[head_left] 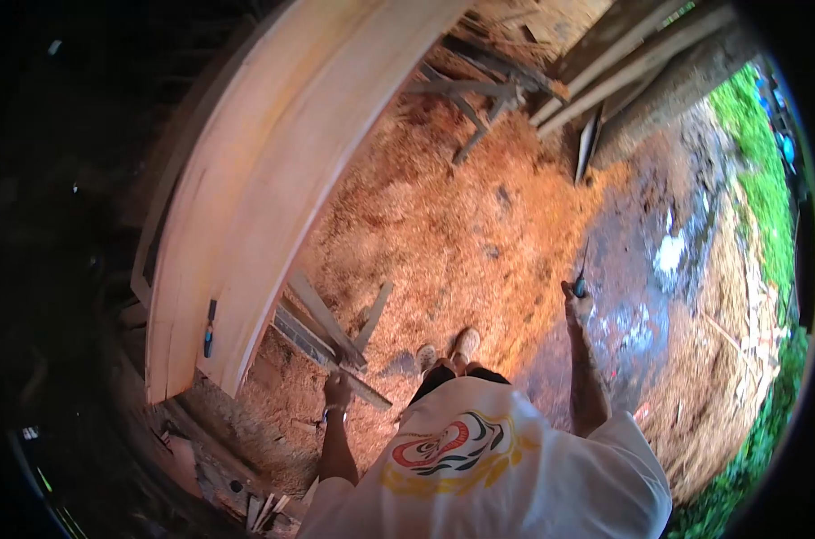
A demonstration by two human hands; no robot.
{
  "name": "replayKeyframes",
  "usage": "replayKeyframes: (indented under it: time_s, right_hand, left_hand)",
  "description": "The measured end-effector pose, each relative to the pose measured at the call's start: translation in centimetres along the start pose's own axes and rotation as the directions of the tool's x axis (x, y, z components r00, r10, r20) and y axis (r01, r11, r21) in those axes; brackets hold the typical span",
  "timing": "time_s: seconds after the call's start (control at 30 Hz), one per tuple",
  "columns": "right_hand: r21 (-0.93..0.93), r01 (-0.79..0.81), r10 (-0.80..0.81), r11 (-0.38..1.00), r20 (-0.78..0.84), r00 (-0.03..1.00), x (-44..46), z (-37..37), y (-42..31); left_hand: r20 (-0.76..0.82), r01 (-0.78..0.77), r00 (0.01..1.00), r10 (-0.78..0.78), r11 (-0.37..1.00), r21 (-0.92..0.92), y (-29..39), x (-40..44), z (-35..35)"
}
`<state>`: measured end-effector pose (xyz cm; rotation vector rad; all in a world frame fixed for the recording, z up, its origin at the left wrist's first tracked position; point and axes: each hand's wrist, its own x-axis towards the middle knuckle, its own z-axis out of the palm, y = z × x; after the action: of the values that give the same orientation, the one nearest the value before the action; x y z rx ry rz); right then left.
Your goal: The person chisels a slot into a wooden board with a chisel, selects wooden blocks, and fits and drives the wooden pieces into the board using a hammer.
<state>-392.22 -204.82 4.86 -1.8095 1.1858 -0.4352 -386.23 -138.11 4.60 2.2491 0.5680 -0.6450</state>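
Observation:
My right hand (577, 301) is out to the right over dark, wet ground, closed round the dark handle of a thin pointed tool (581, 284), whose tip points away from me. My left hand (337, 390) hangs low on the left with its fingers curled, beside the end of a wooden support (364, 388); whatever it may hold is too small to make out. A long, wide wooden plank (273, 162) rises across the left side. Near its close end lies a blue and black tool (209, 331), apart from both hands.
Wood shavings (425, 234) cover the ground round my feet (466, 343). A wooden trestle (475, 99) stands ahead. Large timbers (650, 76) lean at the upper right, and green grass (757, 162) runs along the right edge.

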Motion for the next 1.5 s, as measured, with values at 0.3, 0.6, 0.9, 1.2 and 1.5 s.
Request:
replayKeyframes:
  time_s: [0.3,0.6,0.9,1.2,1.5]
  right_hand:
    - [-0.022,-0.315,0.308,0.949,0.276,0.91,9.1,9.8,-7.7]
    - [-0.089,0.179,-0.082,0.98,0.638,0.766,15.2,24.5,-17.3]
    - [-0.119,0.548,-0.326,0.828,0.694,0.642,30.5,45.7,-44.9]
    - [0.261,0.943,-0.871,0.207,0.489,0.056,39.7,69.0,-75.9]
    - [0.21,0.95,-0.601,-0.23,0.737,-0.309,49.0,81.3,-85.9]
  left_hand:
    - [-0.067,0.135,0.988,-0.139,0.989,-0.053,0.7,5.6,2.3]
    - [-0.051,-0.346,0.937,0.347,0.893,-0.288,32.6,33.8,1.7]
    - [-0.356,-0.718,0.66,0.661,0.695,-0.042,61.7,41.7,-13.7]
    - [-0.349,-0.359,0.652,0.673,0.679,0.64,73.6,52.4,-23.7]
    - [0.163,-0.344,0.939,0.302,0.832,0.436,75.8,61.4,-27.2]
